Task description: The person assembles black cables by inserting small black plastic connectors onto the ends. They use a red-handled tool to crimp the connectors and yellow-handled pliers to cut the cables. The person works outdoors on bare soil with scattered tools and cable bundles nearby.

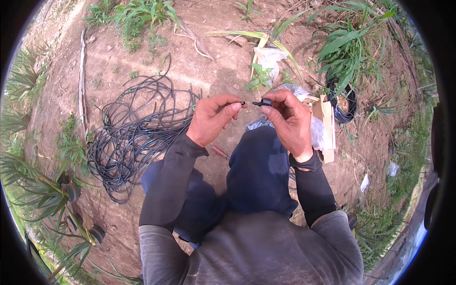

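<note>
Above my knees, my left hand pinches the end of a thin black tube between thumb and forefinger. Facing it, my right hand grips a small black plastic fitting with a narrow pointed tip. The tip points left at the tube end, and a small gap separates the two. A large loose tangle of black tubing lies on the ground left of my left hand. Whether the pinched end runs back to that tangle is hidden by my hand.
A red-handled tool lies between my legs and the tangle. Beside my right wrist are an open cardboard box and clear plastic bags. Farther right sits a dark tubing coil. A stick and potted plants are at the left.
</note>
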Available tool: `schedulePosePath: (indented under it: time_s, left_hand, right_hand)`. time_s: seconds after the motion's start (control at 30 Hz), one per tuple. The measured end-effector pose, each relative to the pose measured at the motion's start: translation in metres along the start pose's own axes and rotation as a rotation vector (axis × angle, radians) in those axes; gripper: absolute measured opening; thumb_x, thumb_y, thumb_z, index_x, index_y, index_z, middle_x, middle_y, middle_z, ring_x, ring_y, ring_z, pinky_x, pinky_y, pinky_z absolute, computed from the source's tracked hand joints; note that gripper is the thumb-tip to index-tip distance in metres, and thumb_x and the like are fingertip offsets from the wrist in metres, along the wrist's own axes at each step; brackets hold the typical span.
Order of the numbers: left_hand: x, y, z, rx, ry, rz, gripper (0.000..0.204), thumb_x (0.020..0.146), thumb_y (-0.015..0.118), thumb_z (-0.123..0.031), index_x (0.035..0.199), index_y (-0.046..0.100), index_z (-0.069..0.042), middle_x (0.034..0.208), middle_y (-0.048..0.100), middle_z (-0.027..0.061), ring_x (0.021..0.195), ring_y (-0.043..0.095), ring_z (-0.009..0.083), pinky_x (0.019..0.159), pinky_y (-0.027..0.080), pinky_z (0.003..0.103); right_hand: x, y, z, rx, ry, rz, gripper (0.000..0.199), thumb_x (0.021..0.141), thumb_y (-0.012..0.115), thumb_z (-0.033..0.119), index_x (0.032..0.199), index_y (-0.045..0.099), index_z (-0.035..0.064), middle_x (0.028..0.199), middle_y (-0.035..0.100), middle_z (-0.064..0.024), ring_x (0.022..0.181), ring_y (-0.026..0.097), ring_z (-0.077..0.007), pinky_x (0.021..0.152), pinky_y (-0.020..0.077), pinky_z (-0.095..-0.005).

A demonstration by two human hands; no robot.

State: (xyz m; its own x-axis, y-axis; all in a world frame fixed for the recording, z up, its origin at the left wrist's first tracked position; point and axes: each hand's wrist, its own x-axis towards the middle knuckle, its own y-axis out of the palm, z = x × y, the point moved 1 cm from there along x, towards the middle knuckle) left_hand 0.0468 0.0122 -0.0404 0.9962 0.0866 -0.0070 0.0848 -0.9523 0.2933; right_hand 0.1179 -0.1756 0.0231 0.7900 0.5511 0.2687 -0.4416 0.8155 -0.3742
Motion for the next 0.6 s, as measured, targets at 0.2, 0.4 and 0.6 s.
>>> schedulePosePath:
  time_s: [0.2,0.4,0.6]
  left_hand:
    - [0.003,0.005,0.006,0.070,0.074,-0.026,0.020,0.095,0.064,-0.016,0.104,0.069,0.001,0.075,0.062,-0.0001,0.069,0.053,0.0054,0.060,0.043,0.022]
    - [0.004,0.006,0.010,0.107,0.110,-0.055,0.018,0.094,0.065,-0.013,0.102,0.070,0.003,0.077,0.064,0.0014,0.071,0.055,0.0063,0.063,0.044,0.023]
    - [0.003,0.011,0.008,0.305,0.349,-0.126,0.015,0.087,0.070,-0.008,0.100,0.071,0.000,0.080,0.069,0.0075,0.069,0.062,0.0138,0.061,0.048,0.028]
  right_hand:
    - [-0.002,0.009,-0.009,-0.011,-0.032,-0.030,0.029,0.082,0.069,-0.007,0.109,0.065,0.0009,0.089,0.063,-0.0057,0.080,0.063,-0.0122,0.073,0.0520,-0.0250]
    - [-0.001,0.007,-0.006,-0.082,-0.049,-0.005,0.029,0.080,0.070,-0.007,0.108,0.065,0.0010,0.089,0.064,-0.0070,0.078,0.065,-0.0145,0.069,0.0529,-0.0256]
    - [0.002,0.002,0.004,-0.295,-0.212,0.058,0.030,0.080,0.071,-0.007,0.108,0.065,-0.0002,0.090,0.065,-0.0102,0.076,0.067,-0.0175,0.068,0.0537,-0.0261]
